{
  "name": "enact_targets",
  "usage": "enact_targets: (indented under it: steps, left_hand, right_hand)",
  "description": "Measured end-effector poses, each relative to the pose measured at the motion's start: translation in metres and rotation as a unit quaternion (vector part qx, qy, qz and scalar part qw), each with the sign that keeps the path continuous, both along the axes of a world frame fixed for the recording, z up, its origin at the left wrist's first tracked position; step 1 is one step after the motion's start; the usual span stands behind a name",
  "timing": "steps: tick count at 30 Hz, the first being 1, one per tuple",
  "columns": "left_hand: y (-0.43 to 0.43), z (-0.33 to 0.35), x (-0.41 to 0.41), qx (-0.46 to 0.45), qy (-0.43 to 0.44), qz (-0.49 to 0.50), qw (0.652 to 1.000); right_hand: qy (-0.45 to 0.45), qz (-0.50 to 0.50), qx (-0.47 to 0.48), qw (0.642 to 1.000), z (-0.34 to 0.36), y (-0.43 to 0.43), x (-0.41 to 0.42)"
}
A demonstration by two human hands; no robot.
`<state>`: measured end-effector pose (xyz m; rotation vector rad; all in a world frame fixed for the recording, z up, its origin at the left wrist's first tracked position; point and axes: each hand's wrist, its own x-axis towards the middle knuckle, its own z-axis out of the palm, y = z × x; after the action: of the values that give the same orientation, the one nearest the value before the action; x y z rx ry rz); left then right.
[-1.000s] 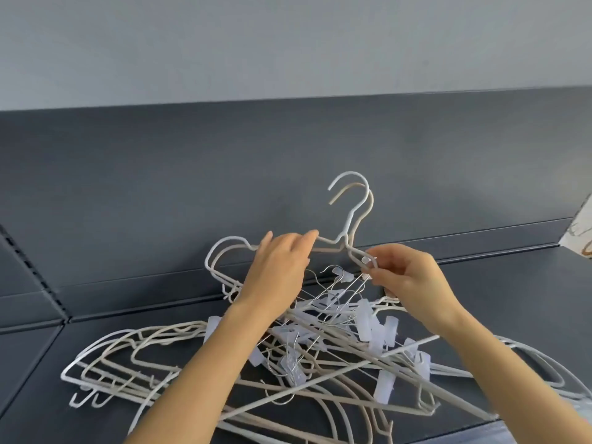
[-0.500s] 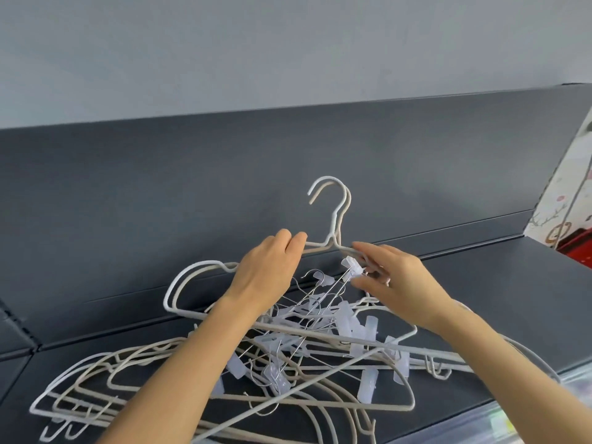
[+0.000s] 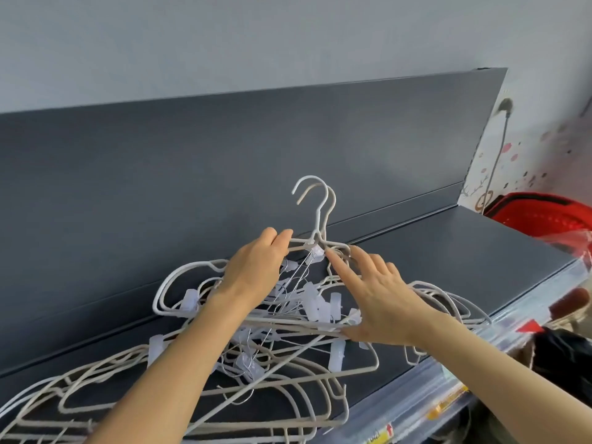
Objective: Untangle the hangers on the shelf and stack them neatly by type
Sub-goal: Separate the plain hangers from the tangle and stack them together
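Note:
A tangle of pale coated-wire hangers (image 3: 288,373) and thin metal hangers with clear plastic clips (image 3: 315,302) lies on the dark grey shelf (image 3: 464,261). Two white hangers (image 3: 317,200) are lifted upright, their hooks standing side by side above the heap. My left hand (image 3: 256,267) grips their shoulder wire just left of the necks. My right hand (image 3: 374,293) is spread over the pile with straight fingers, its index fingertip touching a clear clip (image 3: 317,251) that hangs at the necks of the raised hangers.
The shelf's dark back panel (image 3: 224,161) rises right behind the hangers. A red basket (image 3: 541,216) stands past the shelf's right end. A clear price-strip rail (image 3: 448,379) runs along the shelf's front edge. Bare shelf surface lies to the right of the pile.
My right hand has let go of the clip it pinched and opened out flat over the pile. The view has swung right, bringing the red basket into sight. The left hand keeps its hold.

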<state>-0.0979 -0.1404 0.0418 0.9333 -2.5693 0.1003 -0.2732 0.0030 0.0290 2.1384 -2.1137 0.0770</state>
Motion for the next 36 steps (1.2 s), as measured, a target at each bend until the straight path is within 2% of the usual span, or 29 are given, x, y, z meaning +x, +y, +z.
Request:
enact_targets:
  steps: [4,11,13,17,20,28,36]
  left_hand:
    - [0.006,-0.008,-0.021,0.030,-0.004,-0.010,1.000]
    - [0.012,0.001,-0.083,0.065,0.030,-0.001,0.997]
    - [0.016,0.003,-0.103,0.086,0.037,-0.013,0.996]
    - [0.026,0.009,-0.145,0.017,0.047,-0.014,0.999]
    - [0.030,0.001,-0.169,0.015,0.058,-0.013,0.998]
    - [0.043,-0.020,-0.204,0.075,0.020,0.024,0.997]
    - [0.050,-0.029,-0.219,0.125,-0.049,0.035,0.990]
  right_hand:
    - [0.016,-0.007,0.038,0.999,-0.003,0.009,-0.019]
    - [0.034,0.004,0.014,0.999,0.004,0.012,-0.084]
    - [0.012,0.005,0.026,1.000,0.004,0.013,-0.110]
    - [-0.045,0.001,0.049,0.998,0.001,0.017,-0.173]
    - [-0.079,-0.029,0.076,0.994,-0.009,0.018,-0.221]
    - [-0.121,-0.081,0.153,0.977,-0.038,0.012,-0.311]
    - [-0.151,-0.091,0.184,0.967,-0.060,-0.003,-0.334]
